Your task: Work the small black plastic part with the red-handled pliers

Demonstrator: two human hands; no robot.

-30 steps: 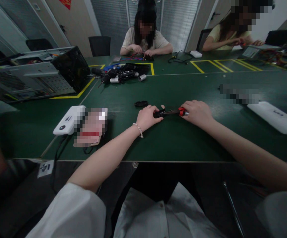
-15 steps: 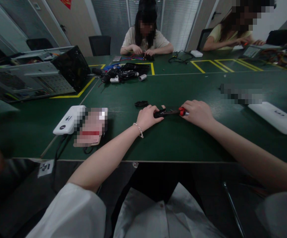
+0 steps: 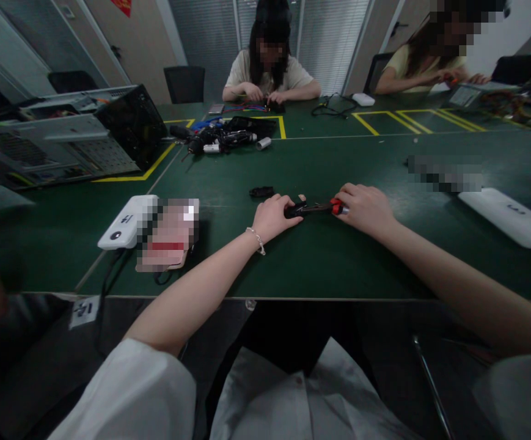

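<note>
My left hand [image 3: 275, 218], with a bracelet at the wrist, is closed around a small black plastic part [image 3: 295, 210] just above the green table. The fingers of my right hand [image 3: 366, 206] are closed on a red-handled tool [image 3: 337, 206] with a silvery piece by its grip. Its narrow dark metal end reaches left to the black part and appears to touch it; the exact contact is too small to make out. Close behind my left hand lies a second black piece [image 3: 261, 192]. A tiny pale scrap [image 3: 302, 198] sits just beyond the black part.
To the left are a white power bank [image 3: 128, 221] with a cable and a pink phone [image 3: 168, 235]. An open computer case [image 3: 63, 143] stands farther left. Black cables and parts [image 3: 228, 134] are heaped ahead. Another white device [image 3: 510, 217] lies right. Two people work across the table.
My right hand has shifted very slightly upward at the knuckles, still gripping the red-handled tool. My left hand and the black part stay where they were.
</note>
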